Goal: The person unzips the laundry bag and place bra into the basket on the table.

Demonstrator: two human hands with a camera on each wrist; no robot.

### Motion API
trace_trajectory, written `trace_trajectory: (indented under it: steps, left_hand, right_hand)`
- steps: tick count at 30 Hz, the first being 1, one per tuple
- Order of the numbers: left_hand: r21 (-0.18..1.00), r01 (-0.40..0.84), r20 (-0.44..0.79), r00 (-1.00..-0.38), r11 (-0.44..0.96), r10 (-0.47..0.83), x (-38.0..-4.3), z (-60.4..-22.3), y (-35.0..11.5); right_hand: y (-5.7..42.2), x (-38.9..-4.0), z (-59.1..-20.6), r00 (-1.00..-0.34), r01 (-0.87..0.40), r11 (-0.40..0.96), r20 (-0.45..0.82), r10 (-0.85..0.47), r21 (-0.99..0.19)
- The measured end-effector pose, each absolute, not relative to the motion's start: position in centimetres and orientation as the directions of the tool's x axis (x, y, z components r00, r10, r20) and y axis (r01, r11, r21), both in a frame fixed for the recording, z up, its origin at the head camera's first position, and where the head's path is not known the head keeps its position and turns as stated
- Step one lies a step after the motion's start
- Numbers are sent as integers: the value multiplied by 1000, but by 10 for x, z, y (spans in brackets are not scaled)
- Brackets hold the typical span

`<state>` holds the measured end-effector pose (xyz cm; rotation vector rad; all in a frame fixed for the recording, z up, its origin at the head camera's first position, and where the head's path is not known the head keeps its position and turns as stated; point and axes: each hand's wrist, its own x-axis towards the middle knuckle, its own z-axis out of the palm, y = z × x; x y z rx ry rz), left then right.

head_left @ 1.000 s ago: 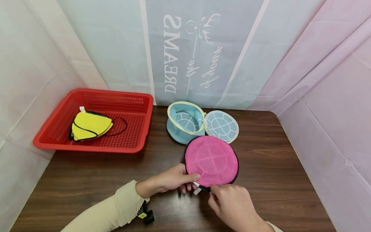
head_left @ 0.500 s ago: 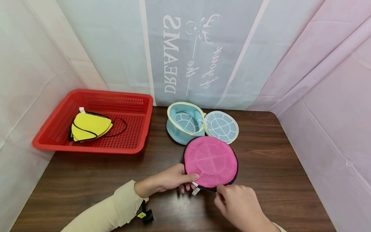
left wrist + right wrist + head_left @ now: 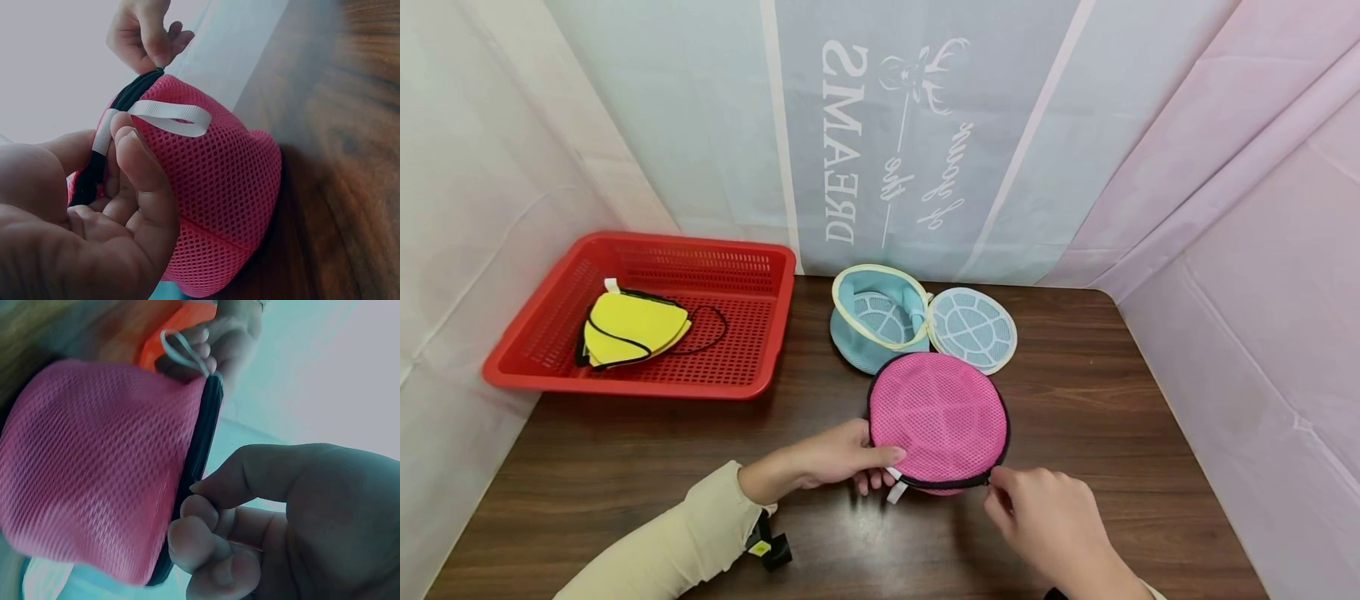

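A round pink mesh laundry bag (image 3: 940, 417) with a black zipper edge is held tilted above the table. My left hand (image 3: 838, 457) grips its left edge beside a white tab, the thumb lying on the mesh top. In the left wrist view the white ribbon loop (image 3: 178, 119) sticks out next to those fingers. My right hand (image 3: 1048, 517) pinches at the zipper edge on the bag's near right side; the zipper pull itself is hidden by the fingertips. Seen from the right wrist, thumb and forefinger meet at the black zipper band (image 3: 199, 440).
Behind the pink bag stands a blue mesh bag (image 3: 848, 342), its round lid (image 3: 973, 329) folded out to the right. A red plastic basket (image 3: 767, 367) at the left contains a folded yellow item (image 3: 634, 327) with black trim. Fabric curtains (image 3: 700, 125) border the wooden table (image 3: 1112, 417).
My right hand has slid rightward along the zipper edge, from the bag's near middle to its near right side. The left hand and pink bag have shifted slightly left.
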<state>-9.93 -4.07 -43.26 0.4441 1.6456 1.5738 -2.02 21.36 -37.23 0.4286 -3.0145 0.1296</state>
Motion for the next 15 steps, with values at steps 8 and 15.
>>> trace_trajectory:
  steps: [8,15]
  left_hand:
    - [947,-266,-307,-598,177,740,-102,-433,-45]
    - [943,-287,-314,-594,169,741,-101,-432,-44]
  right_hand:
    - [233,-36,-373,-981,-188,978,70,-182,-93]
    - [244,-48,-375,-990,-137,985,47,-133,-103]
